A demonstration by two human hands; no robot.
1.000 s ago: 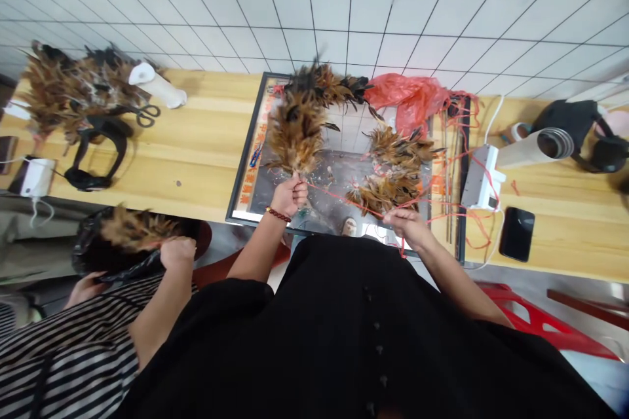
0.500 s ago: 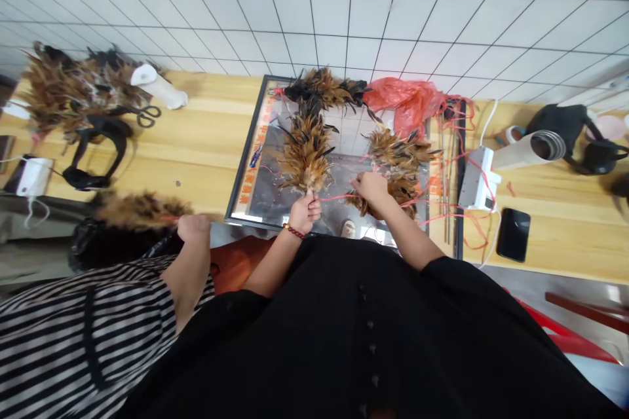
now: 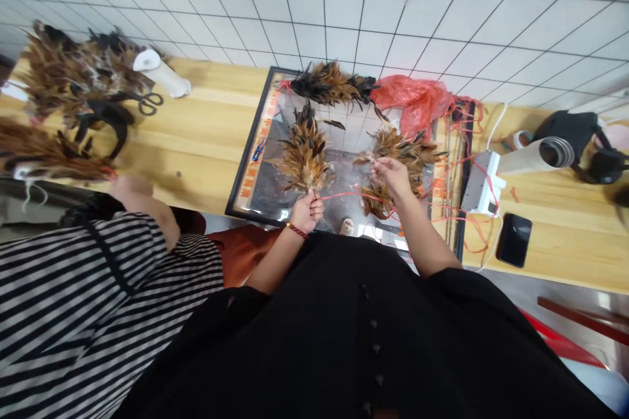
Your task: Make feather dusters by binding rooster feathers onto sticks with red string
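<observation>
My left hand (image 3: 305, 212) is closed round the lower end of a feather duster (image 3: 305, 157), whose brown and black feathers fan out away from me. A red plastic string (image 3: 344, 194) stretches from beside those fingers to the right, passing below my right hand. My right hand (image 3: 392, 177) pinches a small brown feather (image 3: 363, 158) over a pile of loose feathers (image 3: 410, 149). Another clump of feathers (image 3: 376, 204) lies just below the right hand. The duster's handle is hidden by my left hand.
A black-framed glass panel (image 3: 236, 193) lies under the work. Behind are a feather bundle (image 3: 331, 84) and a red plastic bag (image 3: 417, 99). A power strip (image 3: 479, 183) and phone (image 3: 514, 239) sit right. At left are scissors (image 3: 149, 103) and a striped-sleeved co-worker's hand (image 3: 130, 190) with another duster (image 3: 49, 150).
My right hand has moved up from the string to the feather pile and now pinches a feather. My left hand keeps its grip. The co-worker's hand and duster have shifted left and up.
</observation>
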